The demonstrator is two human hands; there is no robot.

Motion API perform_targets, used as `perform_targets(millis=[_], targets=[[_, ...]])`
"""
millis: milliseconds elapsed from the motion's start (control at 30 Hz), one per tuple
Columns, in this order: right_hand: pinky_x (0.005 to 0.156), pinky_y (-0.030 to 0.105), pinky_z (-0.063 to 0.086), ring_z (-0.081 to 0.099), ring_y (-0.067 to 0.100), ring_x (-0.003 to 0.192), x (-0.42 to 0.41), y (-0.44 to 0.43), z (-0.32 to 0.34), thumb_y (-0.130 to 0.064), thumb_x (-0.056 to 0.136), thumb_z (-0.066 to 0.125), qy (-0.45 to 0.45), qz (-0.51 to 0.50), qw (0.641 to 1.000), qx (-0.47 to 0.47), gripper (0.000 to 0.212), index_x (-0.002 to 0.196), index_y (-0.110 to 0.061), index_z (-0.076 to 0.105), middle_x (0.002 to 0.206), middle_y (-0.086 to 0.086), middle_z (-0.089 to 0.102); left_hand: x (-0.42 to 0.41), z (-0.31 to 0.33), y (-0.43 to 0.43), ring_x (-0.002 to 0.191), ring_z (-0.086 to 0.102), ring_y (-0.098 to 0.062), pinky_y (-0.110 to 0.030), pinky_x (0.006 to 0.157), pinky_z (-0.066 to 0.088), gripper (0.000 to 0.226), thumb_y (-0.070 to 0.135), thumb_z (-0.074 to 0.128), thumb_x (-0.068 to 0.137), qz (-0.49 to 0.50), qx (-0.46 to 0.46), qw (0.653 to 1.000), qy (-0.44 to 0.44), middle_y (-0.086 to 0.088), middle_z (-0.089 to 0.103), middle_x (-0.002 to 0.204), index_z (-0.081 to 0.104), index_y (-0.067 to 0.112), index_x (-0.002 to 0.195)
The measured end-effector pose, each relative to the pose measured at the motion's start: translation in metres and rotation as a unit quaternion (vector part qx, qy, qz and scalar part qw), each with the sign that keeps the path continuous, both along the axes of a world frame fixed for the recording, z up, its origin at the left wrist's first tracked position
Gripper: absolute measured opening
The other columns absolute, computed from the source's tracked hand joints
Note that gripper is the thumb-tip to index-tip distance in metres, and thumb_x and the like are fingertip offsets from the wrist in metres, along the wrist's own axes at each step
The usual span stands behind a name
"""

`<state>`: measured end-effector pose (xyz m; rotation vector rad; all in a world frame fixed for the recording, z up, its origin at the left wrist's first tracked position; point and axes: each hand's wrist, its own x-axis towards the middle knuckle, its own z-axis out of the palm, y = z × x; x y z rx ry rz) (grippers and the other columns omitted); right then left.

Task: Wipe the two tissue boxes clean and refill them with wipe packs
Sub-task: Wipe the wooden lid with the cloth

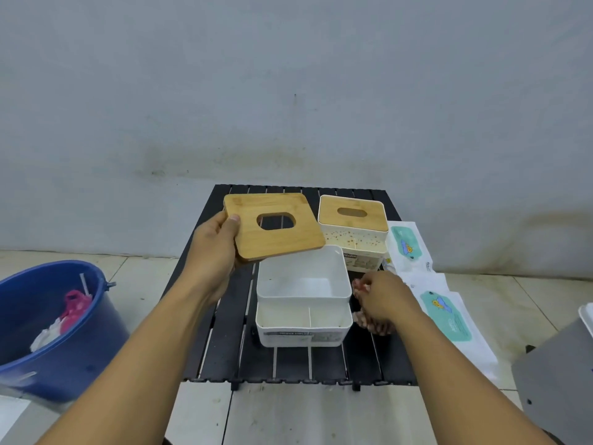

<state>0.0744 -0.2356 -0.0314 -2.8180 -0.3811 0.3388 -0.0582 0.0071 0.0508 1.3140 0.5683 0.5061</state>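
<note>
Above the table's left half, the left hand (213, 248) pinches the bamboo lid (288, 240) by its near-left corner. The thumb lies flat on top and the fingers are curled beneath, hidden by the wood. The lid is held off the surface and tilted, its far edge higher, with dark slats showing through its rounded slot. Its near-right corner overhangs the far-left corner of the open tissue box (303, 297).

The right hand (382, 300) has its fingers closed round a red-and-white patterned cloth (373, 324), which bunches at the fingertips and hangs below the palm onto the table. This hand sits just beside the open box's right wall; I cannot tell whether it touches the wall.

The open tissue box stands upright at the middle of the black slatted table (224, 332), its white inside showing. A deep square compartment lies behind and a shallow front tray is split by one divider. Free slats run along its left side and in front, up to the near edge.

Just behind and to the right stands the second tissue box (353, 248), its front wall speckled with brown spots and its fitted lid (369, 224) in place. Two wipe packs lie along the table's right edge, the far wipe pack (407, 248) beside the second box and the near wipe pack (446, 316) beyond the right wrist. A blue bucket (64, 332) holding pink and white scraps stands on the tiled floor to the left, and a grey object (558, 380) sits at the right.
</note>
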Motion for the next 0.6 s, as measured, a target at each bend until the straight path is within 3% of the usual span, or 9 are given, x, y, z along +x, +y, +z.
perform_targets(millis=[67, 233, 333, 433, 500, 600], targets=[[0.087, 0.038, 0.053, 0.063, 0.025, 0.099, -0.001, 0.003, -0.004, -0.032, 0.098, 0.053, 0.011, 0.007, 1.0, -0.027, 0.023, 0.115, -0.026, 0.067, 0.116, 0.001, 0.068, 0.001, -0.002, 0.001, 0.1, 0.073, -0.027, -0.041, 0.067, 0.065, 0.025, 0.022, 0.039, 0.113, 0.0, -0.005, 1.0, 0.004, -0.008, 0.073, 0.114, 0.063, 0.022, 0.12], [0.085, 0.039, 0.053, 0.061, 0.027, 0.105, -0.002, 0.004, 0.02, -0.044, 0.096, 0.05, -0.036, 0.024, 0.998, -0.049, 0.035, 0.124, -0.027, 0.062, 0.124, 0.002, 0.063, 0.005, -0.007, -0.003, 0.094, 0.072, -0.028, -0.049, 0.075, 0.065, 0.024, 0.023, 0.04, 0.113, -0.01, -0.003, 0.999, 0.04, -0.011, 0.072, 0.111, 0.061, 0.018, 0.122], [0.092, 0.043, 0.052, 0.057, 0.03, 0.115, -0.018, 0.014, 0.042, -0.042, 0.101, 0.046, -0.169, 0.037, 0.982, 0.076, 0.039, 0.133, -0.023, 0.057, 0.132, 0.006, 0.057, 0.007, -0.009, -0.009, 0.095, 0.073, -0.03, -0.047, 0.072, 0.066, 0.023, 0.024, 0.04, 0.113, -0.028, 0.001, 0.998, 0.056, -0.011, 0.072, 0.111, 0.061, 0.02, 0.119], [0.102, 0.043, 0.047, 0.052, 0.025, 0.124, -0.048, 0.036, 0.055, -0.046, 0.1, 0.046, -0.278, 0.157, 0.923, 0.214, 0.046, 0.138, -0.02, 0.056, 0.135, 0.004, 0.057, 0.01, -0.01, -0.017, 0.094, 0.072, -0.029, -0.041, 0.066, 0.065, 0.025, 0.023, 0.039, 0.113, -0.043, -0.001, 0.998, 0.055, -0.012, 0.072, 0.109, 0.063, 0.019, 0.112], [0.11, 0.041, 0.04, 0.048, 0.021, 0.128, -0.063, 0.047, 0.049, -0.052, 0.099, 0.044, -0.29, 0.241, 0.906, 0.194, 0.052, 0.141, -0.022, 0.053, 0.135, 0.003, 0.057, 0.011, -0.013, -0.022, 0.088, 0.073, -0.025, -0.038, 0.062, 0.063, 0.027, 0.023, 0.039, 0.113, -0.053, -0.001, 0.997, 0.052, -0.011, 0.074, 0.104, 0.066, 0.017, 0.113], [0.117, 0.045, 0.032, 0.043, 0.02, 0.132, -0.066, 0.057, 0.033, -0.054, 0.101, 0.041, -0.268, 0.29, 0.905, 0.156, 0.054, 0.146, -0.026, 0.046, 0.139, 0.002, 0.054, 0.011, -0.02, -0.023, 0.078, 0.07, -0.018, -0.034, 0.06, 0.059, 0.03, 0.023, 0.04, 0.112, -0.06, 0.012, 0.996, 0.061, -0.008, 0.074, 0.096, 0.068, 0.014, 0.118]])
